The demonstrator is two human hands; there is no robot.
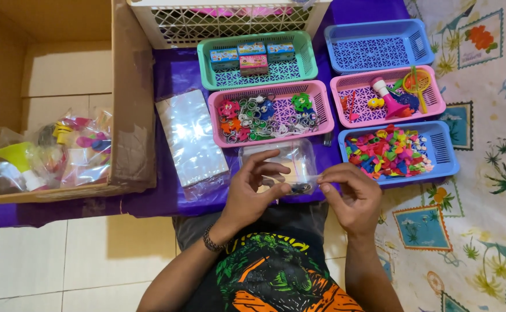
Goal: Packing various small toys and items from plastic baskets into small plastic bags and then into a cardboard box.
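Note:
My left hand (pixel 252 188) and my right hand (pixel 350 193) hold a small clear plastic bag (pixel 287 164) between them, pinching its near edge from both sides. A small dark item shows inside the bag near my left fingertips. The bag hovers over the purple cloth (pixel 175 75), just in front of a pink basket (pixel 213 107) full of small rings and colourful trinkets. A dark bracelet is on my left wrist.
A stack of clear bags (pixel 190 136) lies left of my hands. A blue basket (pixel 444 153) of balloons, a pink basket (pixel 337 86) of toys, an empty blue basket (pixel 374 46) and a green basket (pixel 204 60) with small boxes stand behind. A cardboard box (pixel 131 104) with filled bags sits at left.

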